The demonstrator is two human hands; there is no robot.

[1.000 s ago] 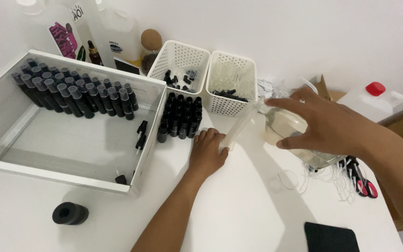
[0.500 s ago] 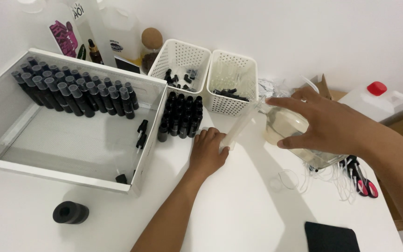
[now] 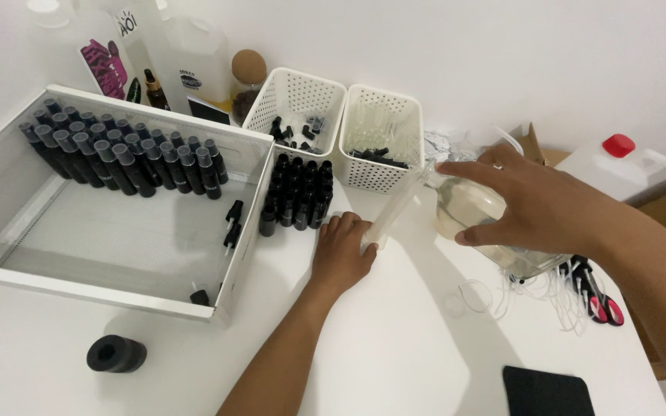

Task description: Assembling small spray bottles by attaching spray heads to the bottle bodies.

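Currently the right hand [image 3: 537, 208] clasps a clear rounded glass flask [image 3: 475, 216] of pale liquid, tilted, its long spout [image 3: 395, 212] slanting down-left. The left hand [image 3: 341, 250] curls around something small at the spout tip; what it holds cannot be told. Just far-left of it stands a block of small dark glossy vials [image 3: 296, 194]. Two white perforated plastic baskets [image 3: 383, 139] sit farther back. At left, a shallow white tray [image 3: 117, 296] holds two rows of capped vials [image 3: 121, 154]. Bare matte tabletop [image 3: 395, 339] lies open nearer. One black foam ring [image 3: 116, 354], near left.
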